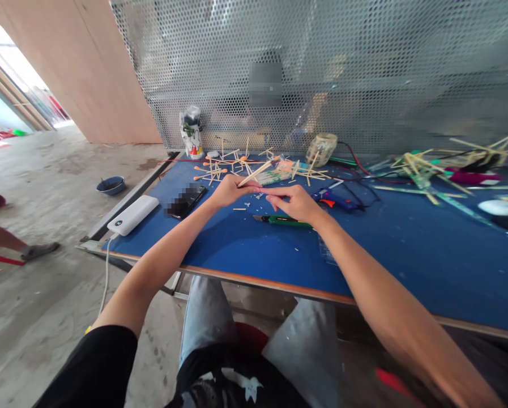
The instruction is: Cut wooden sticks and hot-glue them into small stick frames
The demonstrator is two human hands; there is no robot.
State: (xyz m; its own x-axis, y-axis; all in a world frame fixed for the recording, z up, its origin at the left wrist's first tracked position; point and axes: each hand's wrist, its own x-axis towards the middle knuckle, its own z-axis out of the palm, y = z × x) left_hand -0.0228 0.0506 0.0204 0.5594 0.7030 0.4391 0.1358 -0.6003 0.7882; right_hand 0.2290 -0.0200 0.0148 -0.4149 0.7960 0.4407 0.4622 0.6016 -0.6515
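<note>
My left hand (229, 191) is closed around a few thin wooden sticks (259, 171), which slant up and to the right out of its fingers. Beside it, my right hand (298, 203) stretches its index finger out to the left hand's fingertips. The thumb and index finger of the right hand are apart, and I see nothing held in it. Just under the right hand lies a green utility knife (285, 220) with its blade pointing left. Small white scraps and a short cut stick (239, 209) lie on the blue tabletop (237, 243) below the hands.
Stick frames with orange tips (211, 170) stand behind my hands. A blue glue gun (341, 198) with its cable lies to the right, near a stick pile (419, 170). A phone (188, 201) and a white power bank (133, 215) lie left. Perforated metal (220, 62) rises behind.
</note>
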